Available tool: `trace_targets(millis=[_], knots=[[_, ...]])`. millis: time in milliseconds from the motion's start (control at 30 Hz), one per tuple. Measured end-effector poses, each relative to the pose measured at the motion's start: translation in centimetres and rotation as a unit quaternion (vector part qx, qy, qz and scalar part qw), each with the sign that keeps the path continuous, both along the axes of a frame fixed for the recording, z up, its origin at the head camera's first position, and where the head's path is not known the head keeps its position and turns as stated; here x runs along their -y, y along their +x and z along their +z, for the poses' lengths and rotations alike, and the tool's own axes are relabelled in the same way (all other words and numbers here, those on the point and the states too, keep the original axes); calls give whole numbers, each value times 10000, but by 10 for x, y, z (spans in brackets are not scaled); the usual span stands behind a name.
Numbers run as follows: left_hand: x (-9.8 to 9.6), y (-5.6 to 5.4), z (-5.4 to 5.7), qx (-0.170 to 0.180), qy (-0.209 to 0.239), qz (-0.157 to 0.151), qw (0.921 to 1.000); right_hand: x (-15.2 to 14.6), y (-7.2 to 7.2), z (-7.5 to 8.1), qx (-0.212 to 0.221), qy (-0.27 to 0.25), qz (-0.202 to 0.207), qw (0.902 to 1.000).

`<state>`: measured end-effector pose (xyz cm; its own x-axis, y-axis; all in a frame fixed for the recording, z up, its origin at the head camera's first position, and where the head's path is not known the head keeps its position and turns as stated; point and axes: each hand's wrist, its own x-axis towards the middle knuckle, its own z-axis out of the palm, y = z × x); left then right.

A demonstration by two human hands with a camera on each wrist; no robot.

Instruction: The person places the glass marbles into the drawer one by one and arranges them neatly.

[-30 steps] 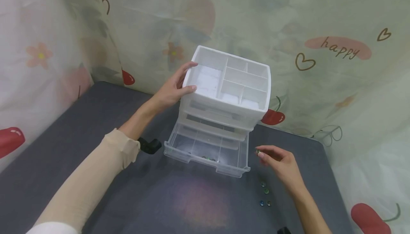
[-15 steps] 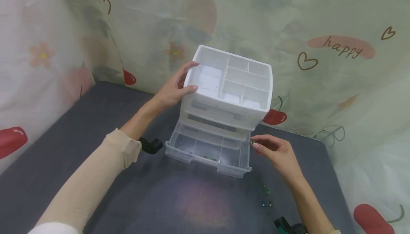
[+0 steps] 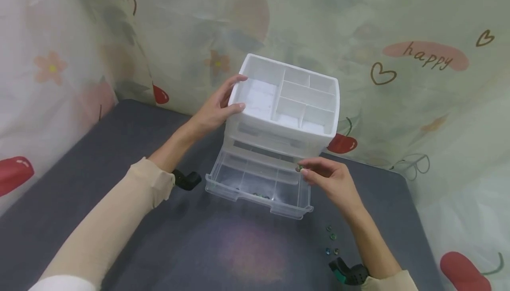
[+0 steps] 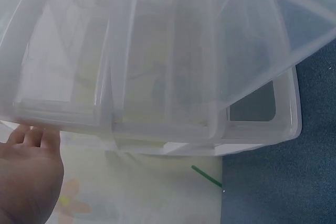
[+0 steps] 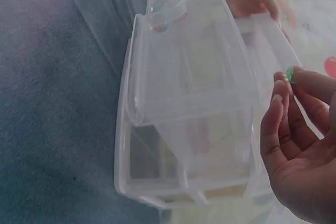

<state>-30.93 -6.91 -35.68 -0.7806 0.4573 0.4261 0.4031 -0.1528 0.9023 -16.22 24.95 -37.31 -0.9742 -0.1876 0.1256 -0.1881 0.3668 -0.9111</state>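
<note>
A white plastic drawer organizer [image 3: 280, 131] with a divided top tray stands on the table. Its clear drawer [image 3: 291, 213] is pulled out, and several small marbles [image 3: 260, 196] lie at the drawer's front. My left hand [image 3: 215, 107] grips the organizer's upper left side, thumb at the front and fingers over the rim. Between thumb and fingertips my right hand [image 3: 332, 182] pinches a green glass marble [image 5: 291, 74] above the drawer's right side. In the left wrist view, the left hand's fingers [image 4: 32, 137] touch the organizer's edge.
Several more marbles [image 3: 332, 236] lie on the dark table [image 3: 179, 242] to the right of the drawer. A patterned curtain [image 3: 358, 25] hangs behind and along the sides. Black straps with camera mounts [image 3: 348, 273] sit at the wrists.
My right hand has moved left and slightly farther from me with the marble, from beside the drawer to over its right side. The left hand keeps its hold on the organizer.
</note>
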Motion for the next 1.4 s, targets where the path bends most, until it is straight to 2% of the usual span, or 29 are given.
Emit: trace_targets(millis=[233, 500, 733, 1000, 1400], knots=[[0, -2, 2, -27, 7, 49, 10000, 18, -12, 4, -119, 106, 296, 9994], [0, -3, 0, -124, -95, 121, 9998, 42, -22, 5, 128, 202, 669, 9975], [-2, -3, 1, -53, -57, 74, 9999, 57, -32, 0, 227, 55, 993, 9948], [0, 0, 0, 51, 27, 0, 10000, 76, -41, -5, 404, 281, 1288, 9904], [-1, -1, -1, 80, 120, -92, 9999, 98, -50, -15, 993, 583, 1344, 9842]])
